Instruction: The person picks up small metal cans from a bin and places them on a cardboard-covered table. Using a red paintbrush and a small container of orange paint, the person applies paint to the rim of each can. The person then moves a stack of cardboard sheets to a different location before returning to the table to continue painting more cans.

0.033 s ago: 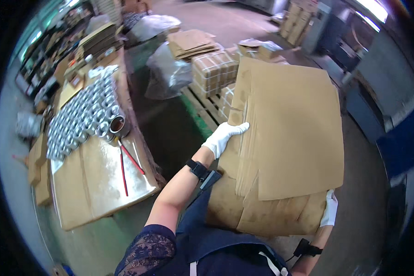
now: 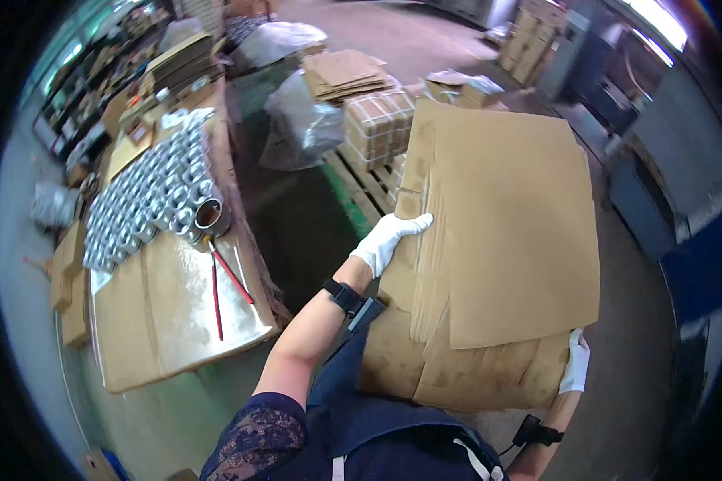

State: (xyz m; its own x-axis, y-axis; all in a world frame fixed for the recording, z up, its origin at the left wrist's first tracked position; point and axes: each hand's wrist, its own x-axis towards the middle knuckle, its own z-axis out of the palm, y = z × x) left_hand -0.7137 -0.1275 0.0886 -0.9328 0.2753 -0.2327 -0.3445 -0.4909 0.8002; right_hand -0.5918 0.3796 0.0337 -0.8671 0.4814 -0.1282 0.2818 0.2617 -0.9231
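Observation:
A thick stack of flat brown cardboard sheets [image 2: 521, 228] fills the space in front of my body, its layers uneven along the left and near sides. My left hand [image 2: 389, 240], in a white glove, is closed on the stack's left edge with the thumb lying over the top. At the near right corner, my white-gloved right hand [image 2: 575, 365] grips the right edge; its fingers are mostly hidden under the cardboard. Darker stains mark the lower sheets near my apron.
On the left, a cardboard-covered table [image 2: 176, 321] bears rows of shiny metal cups [image 2: 148, 192], a brown-filled tin [image 2: 208, 215] and red-handled pliers [image 2: 231, 276]. Beyond the stack, strapped cartons [image 2: 377, 128] stand on a wooden pallet [image 2: 359, 184]. Grey machinery [image 2: 682, 136] lines the right.
The table, cartons and pallet have shifted slightly to the right in the picture, as my view turns a little left. Both hands keep their grip on the cardboard stack.

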